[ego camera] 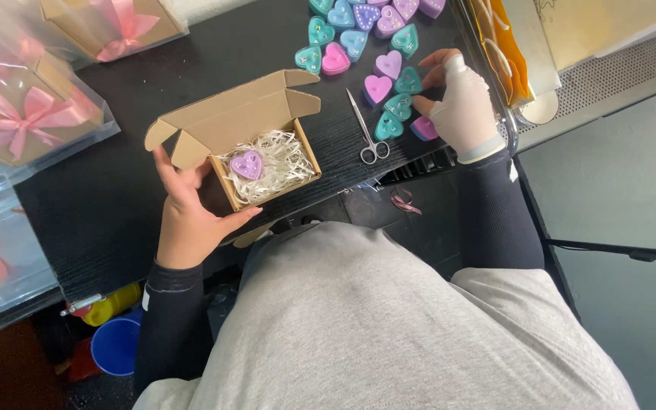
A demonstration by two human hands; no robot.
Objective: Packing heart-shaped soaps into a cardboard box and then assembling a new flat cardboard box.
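My left hand [190,215] grips the near left corner of a small open cardboard box [231,119] on the black table [100,197]. The box holds white shredded paper [282,163] with one purple heart-shaped piece [247,164] lying on it. My right hand [461,106], in a white glove with bare fingertips, rests among the loose heart-shaped pieces [373,45] at the table's far right. Its fingers touch a teal heart [408,80], and a pink-purple heart [423,129] lies under the palm. Whether the fingers grip anything I cannot tell.
Small silver scissors [367,133] lie between the box and the hearts. Finished boxes with pink bows in clear wrap [17,114] sit at the left. A scrap of pink ribbon [404,203] lies below the table edge. A blue tub [115,345] stands on the floor.
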